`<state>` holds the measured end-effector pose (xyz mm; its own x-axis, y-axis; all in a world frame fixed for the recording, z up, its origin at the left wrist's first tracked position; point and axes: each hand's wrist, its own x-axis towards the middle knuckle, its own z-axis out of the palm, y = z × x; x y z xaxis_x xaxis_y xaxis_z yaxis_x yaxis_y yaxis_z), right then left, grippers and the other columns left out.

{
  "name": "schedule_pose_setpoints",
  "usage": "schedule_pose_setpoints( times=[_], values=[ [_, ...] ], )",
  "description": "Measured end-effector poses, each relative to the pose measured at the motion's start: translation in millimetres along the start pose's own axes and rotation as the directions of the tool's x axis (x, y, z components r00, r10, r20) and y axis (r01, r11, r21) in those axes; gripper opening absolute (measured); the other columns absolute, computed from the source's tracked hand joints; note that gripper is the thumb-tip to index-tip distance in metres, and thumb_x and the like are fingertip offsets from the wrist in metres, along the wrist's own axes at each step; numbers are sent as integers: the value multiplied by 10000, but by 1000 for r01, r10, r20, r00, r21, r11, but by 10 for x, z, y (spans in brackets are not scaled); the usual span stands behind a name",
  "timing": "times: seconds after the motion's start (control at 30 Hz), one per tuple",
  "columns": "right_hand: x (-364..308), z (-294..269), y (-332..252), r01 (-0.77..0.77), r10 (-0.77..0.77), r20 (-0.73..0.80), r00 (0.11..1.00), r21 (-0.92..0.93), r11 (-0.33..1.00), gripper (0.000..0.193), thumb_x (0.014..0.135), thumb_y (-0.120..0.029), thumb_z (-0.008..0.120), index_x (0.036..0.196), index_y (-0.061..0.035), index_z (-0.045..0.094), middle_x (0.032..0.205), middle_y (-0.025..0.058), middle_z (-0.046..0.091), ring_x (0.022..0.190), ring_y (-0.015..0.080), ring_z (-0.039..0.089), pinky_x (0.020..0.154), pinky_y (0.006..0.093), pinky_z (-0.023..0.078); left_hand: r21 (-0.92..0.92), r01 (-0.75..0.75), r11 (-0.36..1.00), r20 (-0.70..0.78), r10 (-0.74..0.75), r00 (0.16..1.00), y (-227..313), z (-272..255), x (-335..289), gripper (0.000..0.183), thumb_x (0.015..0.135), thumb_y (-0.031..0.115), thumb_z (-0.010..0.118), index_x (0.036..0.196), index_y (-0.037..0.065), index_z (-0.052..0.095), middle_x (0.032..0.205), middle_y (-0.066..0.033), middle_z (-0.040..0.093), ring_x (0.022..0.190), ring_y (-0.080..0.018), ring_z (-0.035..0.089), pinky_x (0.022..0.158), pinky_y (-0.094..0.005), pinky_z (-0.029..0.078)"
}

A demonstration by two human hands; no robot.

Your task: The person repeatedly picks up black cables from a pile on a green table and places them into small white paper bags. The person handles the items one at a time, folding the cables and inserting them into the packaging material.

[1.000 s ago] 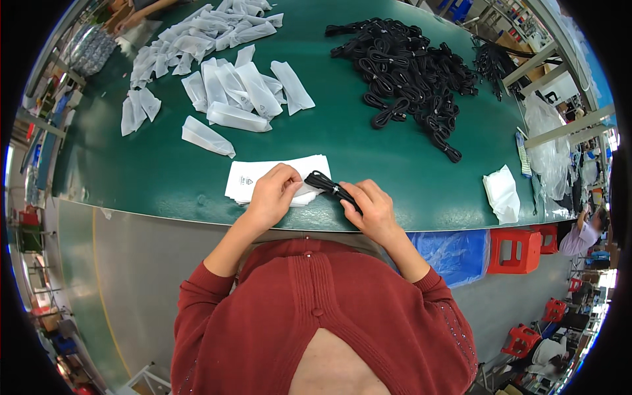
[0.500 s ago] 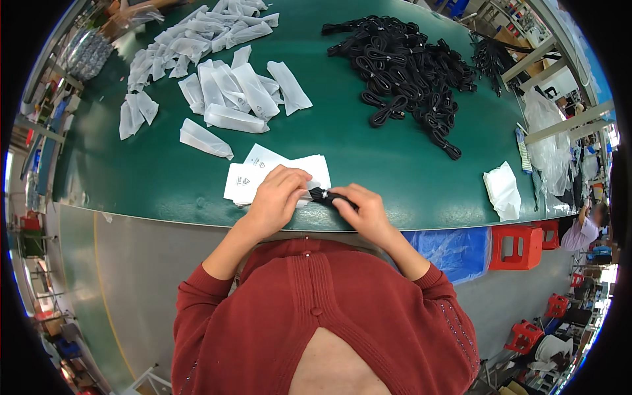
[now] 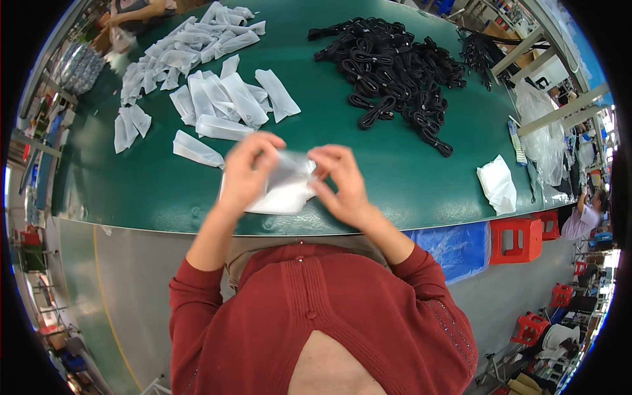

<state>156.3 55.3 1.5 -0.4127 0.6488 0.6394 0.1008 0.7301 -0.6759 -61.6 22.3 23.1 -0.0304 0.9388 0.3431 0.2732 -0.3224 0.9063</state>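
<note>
A translucent white plastic bag [image 3: 291, 166], smeared by motion, is stretched between my two hands. My left hand [image 3: 249, 170] pinches its left end and my right hand [image 3: 342, 183] grips its right end with curled fingers. Whether a black cable lies inside the bag cannot be made out. Just beneath, a stack of flat white bags [image 3: 280, 203] lies near the table's front edge, partly covered by my hands. Beyond my left hand are several filled white bags [image 3: 243, 100], strewn loosely. Coiled black cables [image 3: 388, 62] form a heap at the far right of the table.
The green table [image 3: 151, 191] ends just in front of me. A crumpled white bag [image 3: 497, 185] rests at its right. Below that edge stand a blue plastic-lined bin [image 3: 451, 253] and a red stool [image 3: 515, 240]. Another person's arm [image 3: 141, 12] reaches in at the far left.
The black cable bundle held in my right hand has gone out of sight. Both hands have risen away from me and now hold a white bag between them; the view has shifted slightly.
</note>
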Motion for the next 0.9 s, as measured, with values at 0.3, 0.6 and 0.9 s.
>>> schedule_pose_setpoints(
  times=[0.3,0.6,0.9],
  values=[
    [202,-930,1406,-64,133,13,991,-831,553,383,763,29,634,1126,-85,672,1026,149,513,868,318,552,726,400,475,342,-103,934,-293,210,933,171,-470,284,306,842,85,716,1134,67,623,1133,-49,621,944,-160,577,799,-278,461],
    [96,-608,815,-132,153,-5,988,-527,840,253,925,-195,623,1120,-34,606,919,136,580,834,353,564,733,416,457,491,-189,851,290,45,956,-203,288,-470,270,741,124,779,984,84,670,987,-87,573,931,-279,574,782,-374,485],
    [-214,-301,227,-697,621,318,717,282,660,407,1003,-128,518,1383,-2,447,921,50,600,796,78,553,708,242,472,491,-103,865,40,95,995,-389,421,-397,78,802,42,708,851,34,647,828,-73,595,746,-228,591,651,-334,484]
  ],
)
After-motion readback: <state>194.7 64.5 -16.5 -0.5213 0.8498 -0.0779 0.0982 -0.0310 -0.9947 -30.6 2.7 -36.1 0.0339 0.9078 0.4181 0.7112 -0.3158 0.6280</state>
